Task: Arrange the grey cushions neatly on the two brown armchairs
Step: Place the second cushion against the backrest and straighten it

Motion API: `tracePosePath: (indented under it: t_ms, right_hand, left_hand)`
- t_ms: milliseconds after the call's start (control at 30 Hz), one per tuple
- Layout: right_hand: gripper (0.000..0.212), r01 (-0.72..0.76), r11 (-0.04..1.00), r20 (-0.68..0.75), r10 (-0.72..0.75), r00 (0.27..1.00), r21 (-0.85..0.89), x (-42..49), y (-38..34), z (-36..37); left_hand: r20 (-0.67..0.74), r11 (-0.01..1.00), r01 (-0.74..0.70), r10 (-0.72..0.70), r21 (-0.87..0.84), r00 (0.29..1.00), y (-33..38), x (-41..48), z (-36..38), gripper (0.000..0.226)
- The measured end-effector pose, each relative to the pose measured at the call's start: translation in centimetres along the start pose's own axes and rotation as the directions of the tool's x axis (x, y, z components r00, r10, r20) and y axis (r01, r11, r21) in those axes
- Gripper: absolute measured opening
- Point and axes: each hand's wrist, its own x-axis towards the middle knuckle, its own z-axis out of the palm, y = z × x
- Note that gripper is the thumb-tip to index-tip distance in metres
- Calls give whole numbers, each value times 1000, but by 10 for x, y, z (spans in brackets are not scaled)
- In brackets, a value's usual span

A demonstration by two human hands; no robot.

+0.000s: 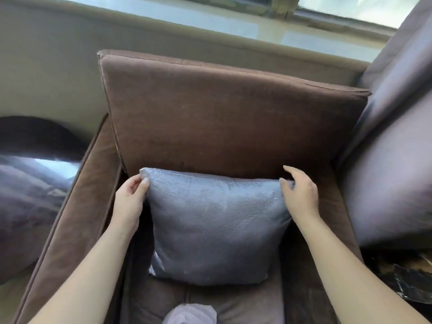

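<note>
1. Grey cushion (215, 230): upright on the seat (245, 305) of a brown armchair (77, 206), leaning on the back pad (222, 125), roughly centred between the 2 arms.
2. Left hand (129, 197): thumb and fingertips curled round the cushion's top-left corner, pinching it.
3. Right hand (302, 197): at the top-right corner, thumb against the fabric, index finger raised clear. Actual grip on that corner not discernible through the blur.
4. Step in hand, as judged: final squaring of this 1 cushion, with both top corners being evened against the back pad.
5. Next move, as judged: a light tug or pat to level the top seam, then release without tipping the soft, easily dented cushion forward. After that, the same treatment for the other chair.
6. Supporting surface: brown fabric seat, soft and slightly sagging, with a seam down its middle. Pale, unidentified bundle (189, 314) at the front edge.
7. Left of the chair: another shiny greyish cushion (28, 190) beside a dark rounded shape.
8. Right of the chair: large greyish-purple upholstery (392, 171), close against the arm. Whether chair or loose cushion, not clear.
9. Lower right: dark marbled surface (411, 284).
10. Behind: beige wall (46, 66) and a bright window sill (257, 26).
</note>
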Motion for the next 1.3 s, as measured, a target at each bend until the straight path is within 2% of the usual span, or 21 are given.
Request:
tracePosePath:
  t_ms: [67,100,200,267,400,467,567,667,733,900,1067,1233,1300]
  right_hand:
    - [32,175,984,57,-176,983,23,-1,-36,19]
    - [30,217,974,99,-222,970,64,-3,-56,30]
    - [29,237,956,288,-279,916,175,-14,-113,68]
    - [33,272,943,410,-330,850,193,-23,-145,95]
    - [48,445,892,578,-408,707,85,-34,-193,136]
    - [50,494,869,623,-402,671,28,-36,-209,152]
    - [39,529,846,650,-364,668,-70,-41,-222,167]
    - [17,519,851,608,-371,703,-81,-42,-221,174]
    - [25,482,876,564,-396,724,-3,-43,-215,172]
    - [24,429,894,514,-430,742,128,-36,-200,160]
    - [23,400,903,504,-420,755,154,-32,-197,158]
    - [22,416,898,491,-430,757,145,-31,-198,156]
    - [21,414,900,477,-426,769,137,-30,-197,154]
  left_hand:
    - [0,999,38,-38,24,999,-12,-10,-5,18]
    - [-9,998,61,-61,34,998,-20,-15,-8,20]
    - [-25,991,87,-85,101,996,-40,-33,-17,20]
    - [-11,984,94,-93,151,996,-54,-47,-22,20]
    - [-28,965,161,-158,206,987,-88,-67,-33,22]
    - [-50,947,223,-218,230,975,-108,-78,-41,25]
    - [-104,882,373,-358,288,928,-142,-93,-57,29]
    - [-194,811,534,-500,238,844,-169,-106,-72,37]
    - [-259,778,595,-544,200,798,-183,-112,-79,38]
    - [-336,748,663,-621,16,708,-205,-107,-81,25]
    - [-368,721,686,-666,-96,649,-219,-103,-75,19]
    - [-392,718,696,-643,-7,659,-231,-110,-78,14]
    - [-396,703,711,-659,-21,640,-235,-113,-80,14]
